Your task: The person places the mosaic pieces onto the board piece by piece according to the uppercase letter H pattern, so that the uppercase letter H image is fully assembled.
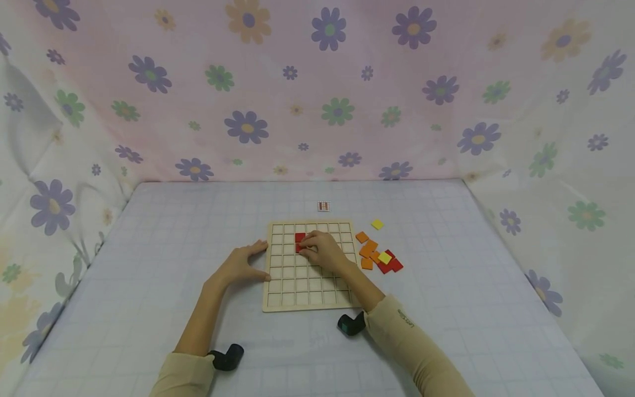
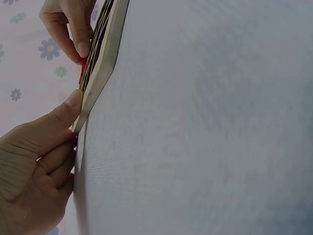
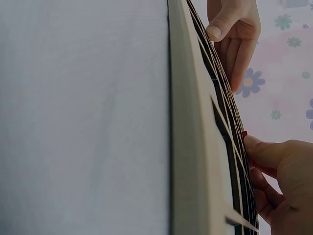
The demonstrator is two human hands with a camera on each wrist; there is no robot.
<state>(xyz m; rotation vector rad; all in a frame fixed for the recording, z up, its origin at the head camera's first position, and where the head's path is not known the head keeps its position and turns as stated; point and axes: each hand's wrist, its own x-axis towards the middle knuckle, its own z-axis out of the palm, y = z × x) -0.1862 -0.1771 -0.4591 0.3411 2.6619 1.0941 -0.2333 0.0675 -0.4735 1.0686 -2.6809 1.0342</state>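
A wooden grid board (image 1: 281,302) lies on the table, divided into square cells. One red tile (image 1: 300,237) sits in its upper part. Just below it, my right hand (image 1: 326,252) pinches a second red tile (image 1: 298,248) between thumb and fingers, at a cell of the board; part of that tile is hidden by the fingertips. In the right wrist view, red shows between the thumb and fingers of the right hand (image 3: 288,181). At the board's left edge, my left hand (image 1: 240,266) rests with thumb and fingers spread, touching the frame.
Right of the board lie loose orange tiles (image 1: 369,248), red tiles (image 1: 396,264) and a yellow tile (image 1: 384,257), with another yellow tile (image 1: 377,224) farther back. A small patterned card (image 1: 324,206) lies behind the board. A flowered curtain (image 1: 297,99) surrounds the table.
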